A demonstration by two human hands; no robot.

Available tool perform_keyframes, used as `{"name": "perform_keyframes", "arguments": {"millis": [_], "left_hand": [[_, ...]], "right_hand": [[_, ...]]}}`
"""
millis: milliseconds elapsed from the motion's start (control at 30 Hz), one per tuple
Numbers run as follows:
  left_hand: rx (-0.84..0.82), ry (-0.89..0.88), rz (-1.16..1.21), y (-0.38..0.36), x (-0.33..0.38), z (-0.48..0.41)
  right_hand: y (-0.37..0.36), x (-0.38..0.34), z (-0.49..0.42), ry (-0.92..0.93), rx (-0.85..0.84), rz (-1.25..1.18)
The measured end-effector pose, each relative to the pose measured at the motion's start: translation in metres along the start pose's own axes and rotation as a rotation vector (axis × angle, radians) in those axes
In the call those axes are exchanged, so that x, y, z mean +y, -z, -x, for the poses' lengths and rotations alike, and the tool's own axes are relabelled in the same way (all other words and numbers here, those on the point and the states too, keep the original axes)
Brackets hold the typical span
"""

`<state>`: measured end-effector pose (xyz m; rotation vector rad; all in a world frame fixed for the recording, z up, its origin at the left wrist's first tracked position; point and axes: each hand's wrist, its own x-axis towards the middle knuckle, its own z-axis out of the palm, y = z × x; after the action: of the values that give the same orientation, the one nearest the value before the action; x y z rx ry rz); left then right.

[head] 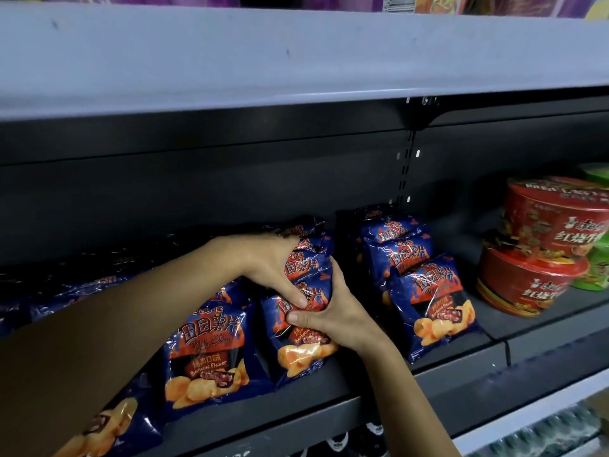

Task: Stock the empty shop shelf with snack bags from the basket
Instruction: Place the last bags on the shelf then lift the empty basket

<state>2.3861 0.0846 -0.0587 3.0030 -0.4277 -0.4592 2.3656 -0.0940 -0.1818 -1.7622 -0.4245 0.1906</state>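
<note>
On the shelf (428, 379), the left hand (263, 265) and right hand (334, 313) clasp the middle row of bags (298, 344), fingers (337, 278) curled round them from either side.

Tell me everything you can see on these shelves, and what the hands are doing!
chip bags: many, in rows, dark blue with orange flames, on the dark shelf
red noodle bowls: two, stacked, right end of the shelf
green bowls: count unclear, partly hidden behind the red ones
dark shelf: one, dark grey, under the bags
upper shelf: one, pale grey, above
left hand: one, grips the middle row of bags from above
right hand: one, grips the front bag of that row
</note>
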Motion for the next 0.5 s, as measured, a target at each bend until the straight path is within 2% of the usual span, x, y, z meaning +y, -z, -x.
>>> {"name": "perform_keyframes", "arguments": {"millis": [200, 367, 500], "left_hand": [[0.080, -0.045, 0.088, 0.002, 0.003, 0.012], [0.242, -0.118, 0.081, 0.008, 0.008, 0.022], [0.261, -0.097, 0.110, 0.012, 0.009, 0.026]], "right_hand": [[-0.002, -0.008, 0.011, 0.026, 0.082, -0.028], [0.006, -0.026, 0.023, 0.044, 0.160, -0.027], [0.009, -0.038, 0.025, 0.062, 0.188, -0.017]]}}
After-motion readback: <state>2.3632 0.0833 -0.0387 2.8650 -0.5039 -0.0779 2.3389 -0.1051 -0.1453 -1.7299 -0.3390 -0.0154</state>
